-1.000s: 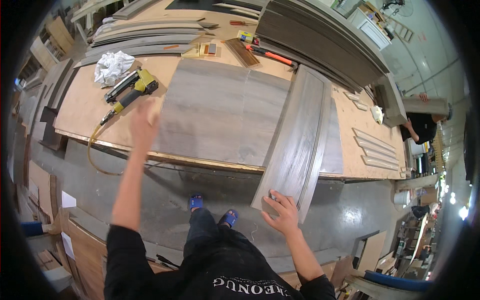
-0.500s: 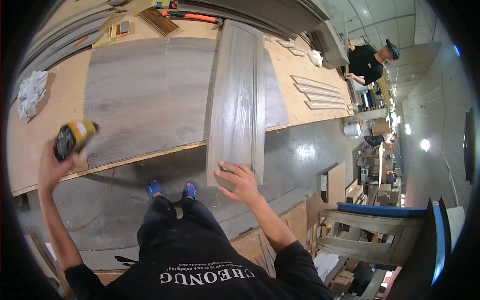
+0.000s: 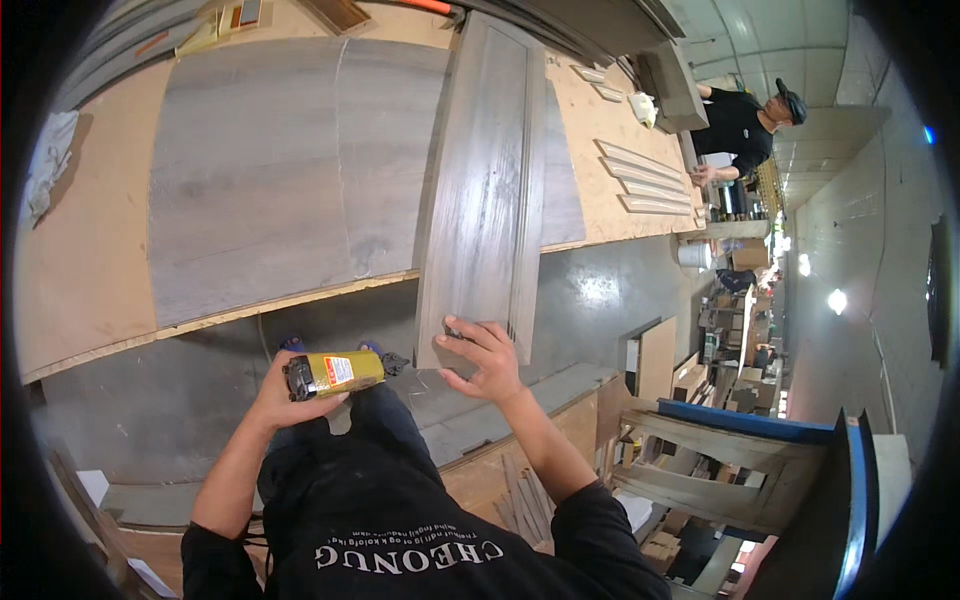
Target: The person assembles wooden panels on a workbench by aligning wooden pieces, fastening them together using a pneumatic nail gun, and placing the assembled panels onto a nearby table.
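Note:
My left hand (image 3: 275, 392) is closed around a yellow can (image 3: 352, 371) with a black end and a white and red label, held on its side in front of my body. A dark crumpled bit (image 3: 395, 363) shows at the can's right end; whether it is attached I cannot tell. My right hand (image 3: 488, 358) rests with fingers spread on the near end of a long grey wood-grain panel (image 3: 478, 180). Something small and dark shows between its fingertips, too unclear to name. The panel lies across the bench and overhangs its front edge.
Flat grey boards (image 3: 260, 170) cover much of the wooden bench (image 3: 90, 250). Several narrow strips (image 3: 645, 185) lie to the right, and a white cloth (image 3: 48, 165) at the far left. Another person (image 3: 735, 125) stands beyond the bench's right end. A blue-edged frame (image 3: 745, 425) is at lower right.
My left hand has brought the can from over the bench's left end rightward and down, in front of my body. My right hand stays at the panel's near end.

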`<state>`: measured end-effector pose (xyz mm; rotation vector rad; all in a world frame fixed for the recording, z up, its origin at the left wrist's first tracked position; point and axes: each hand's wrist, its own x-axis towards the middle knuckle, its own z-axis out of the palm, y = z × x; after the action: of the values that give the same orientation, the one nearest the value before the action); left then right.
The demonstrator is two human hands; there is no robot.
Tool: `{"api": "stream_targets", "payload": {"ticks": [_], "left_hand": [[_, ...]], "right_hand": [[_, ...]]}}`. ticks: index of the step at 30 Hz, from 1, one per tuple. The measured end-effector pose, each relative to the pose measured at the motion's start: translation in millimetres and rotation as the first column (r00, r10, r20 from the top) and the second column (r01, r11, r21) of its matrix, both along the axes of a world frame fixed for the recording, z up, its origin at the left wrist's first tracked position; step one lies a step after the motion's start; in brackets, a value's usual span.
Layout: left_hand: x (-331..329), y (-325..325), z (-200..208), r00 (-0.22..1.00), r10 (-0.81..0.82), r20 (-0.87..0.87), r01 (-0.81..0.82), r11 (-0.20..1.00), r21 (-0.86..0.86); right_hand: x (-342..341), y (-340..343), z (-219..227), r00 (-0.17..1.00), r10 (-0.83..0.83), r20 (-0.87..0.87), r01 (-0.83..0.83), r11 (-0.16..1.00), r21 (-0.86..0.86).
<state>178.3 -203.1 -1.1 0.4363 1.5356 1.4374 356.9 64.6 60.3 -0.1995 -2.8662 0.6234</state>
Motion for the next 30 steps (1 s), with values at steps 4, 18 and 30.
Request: {"api": "stream_targets", "payload": {"ticks": [4,18,30], "left_hand": [[4,7,-12,0.996,-0.080,0.042,0.083,0.995,-0.061],[-1,15,3,0.990,-0.040,0.137,0.036,0.999,0.029],[-20,-48,36,0.835,0.119,-0.537,-0.225,0.965,-0.136]], "right_hand": [[-1,2,-1,1.000,-0.011,0.008,0.011,1.000,0.006],[-1,1,-1,1.000,-0.004,0.005,0.004,1.000,0.018],[31,-56,-11,0.875,-0.459,-0.153,0.442,0.887,-0.131]]}}
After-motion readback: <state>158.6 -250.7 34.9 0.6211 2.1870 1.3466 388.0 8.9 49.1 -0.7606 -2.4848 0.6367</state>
